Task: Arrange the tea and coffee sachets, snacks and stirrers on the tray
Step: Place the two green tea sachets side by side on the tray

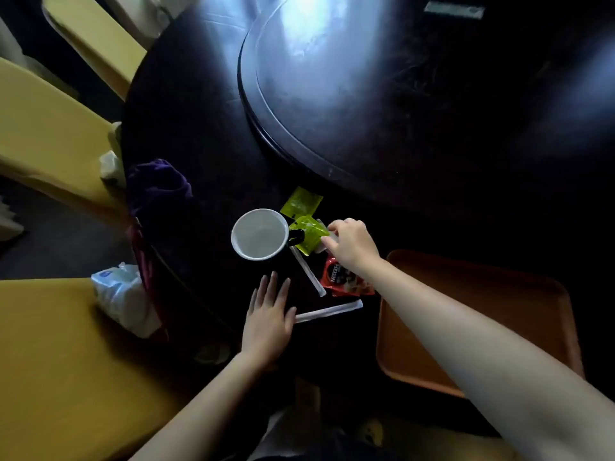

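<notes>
Right hand: I see my right hand stretched far over the dark round wooden table, palm down, fingertips pinched together on the right edge of a green foil tea sachet.
Left hand: my left hand lies flat on the table near me, fingers spread and straight, gripping nothing.
Green sachets: I count 2; the held one touches the handle of the white-lined dark mug, and the second green tea sachet lies just beyond it, slightly crumpled.
Coffee sachet: a red printed coffee sachet sits under my right wrist, partly hidden.
Stirrers: 2 in white paper wrappers; the diagonal wrapped stirrer runs from the mug toward me, the flatter wrapped stirrer touches my left fingertips.
Tray: the orange rectangular plastic tray sits to the right, near me, apart from the sachets, with my right forearm crossing it.
</notes>
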A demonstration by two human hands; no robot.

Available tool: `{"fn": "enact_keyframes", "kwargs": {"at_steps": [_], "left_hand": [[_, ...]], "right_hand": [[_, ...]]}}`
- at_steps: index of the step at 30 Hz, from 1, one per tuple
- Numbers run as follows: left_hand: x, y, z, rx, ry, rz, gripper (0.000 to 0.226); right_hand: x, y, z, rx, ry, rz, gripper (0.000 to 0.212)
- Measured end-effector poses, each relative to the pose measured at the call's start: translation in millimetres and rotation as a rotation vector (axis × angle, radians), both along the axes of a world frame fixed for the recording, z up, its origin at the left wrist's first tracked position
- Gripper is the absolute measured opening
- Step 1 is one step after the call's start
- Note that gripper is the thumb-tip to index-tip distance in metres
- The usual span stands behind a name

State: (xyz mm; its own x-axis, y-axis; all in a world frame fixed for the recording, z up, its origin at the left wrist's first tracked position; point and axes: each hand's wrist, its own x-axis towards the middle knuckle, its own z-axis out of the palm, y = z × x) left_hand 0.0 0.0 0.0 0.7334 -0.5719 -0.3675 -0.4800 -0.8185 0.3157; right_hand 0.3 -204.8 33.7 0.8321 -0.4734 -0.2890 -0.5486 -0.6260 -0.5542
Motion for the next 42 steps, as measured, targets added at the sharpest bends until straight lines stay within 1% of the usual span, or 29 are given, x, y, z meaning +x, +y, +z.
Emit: {"fn": "enact_keyframes", "kwargs": {"at_steps": [3,6,8,11,14,16,18,19,20,22,25,26,28,32,33,36,39,42], "left_hand": [[5,-1,0,0.02,-0.041,-0.024,0.06],[11,-4,4,0.022,-0.032,-0.033,0.059],[16,-4,6,0.044,-0.016,-0.04,0.058],[18,-8,17,0.045,0.032,-0.048,0.051],[28,-19,43,-0.099,0.066,-0.055,0.035],[41,-32,65,-0.239,0.029,-0.074,0.026],[64,-48,84,-0.372,-0.014,-0.027,0.021],[78,-58,89,-0.424,-0.032,0.014,0.02],[93,-68,90,-0.446,-0.057,0.045,0.02],[124,-92,83,-0.367,-0.092,0.068,0.025],[157,-128,63,-0.08,-0.051,0.001,0.034],[162,-138,57,0.0,-0.031,-0.022,0.032],[164,-150,49,0.086,-0.028,-0.065,0.028],[150,-163,40,0.167,-0.135,-0.165,0.036],[146,-165,38,0.191,-0.158,-0.197,0.035],[141,-169,36,0.241,-0.215,-0.279,0.021],[141,-170,39,0.234,-0.23,-0.303,0.022],[140,-168,48,0.162,-0.227,-0.26,0.021]], "right_hand": [[21,7,-7,-0.101,0.015,0.018,0.047],[32,13,-14,-0.144,0.051,0.03,0.045],[34,13,-17,-0.125,0.044,-0.002,0.043],[34,13,-20,-0.036,0.029,-0.082,0.041],[33,14,-22,0.005,0.007,-0.114,0.036],[30,13,-20,0.057,-0.019,-0.161,0.026],[24,9,-16,0.124,-0.043,-0.229,0.011],[21,6,-14,0.166,-0.059,-0.261,0.007],[18,4,-10,0.208,-0.08,-0.291,0.007],[12,-2,-3,0.281,-0.108,-0.328,0.008],[4,-10,5,0.349,-0.145,-0.357,0.011],[1,-12,7,0.359,-0.157,-0.376,0.013],[-6,-15,8,0.354,-0.173,-0.415,0.016],[-20,-17,7,0.355,-0.2,-0.489,0.016],[-23,-17,7,0.363,-0.21,-0.504,0.015],[-31,-15,10,0.422,-0.239,-0.529,0.01],[-41,-13,14,0.507,-0.271,-0.56,0.006],[-53,-14,18,0.554,-0.294,-0.594,0.005]]}}
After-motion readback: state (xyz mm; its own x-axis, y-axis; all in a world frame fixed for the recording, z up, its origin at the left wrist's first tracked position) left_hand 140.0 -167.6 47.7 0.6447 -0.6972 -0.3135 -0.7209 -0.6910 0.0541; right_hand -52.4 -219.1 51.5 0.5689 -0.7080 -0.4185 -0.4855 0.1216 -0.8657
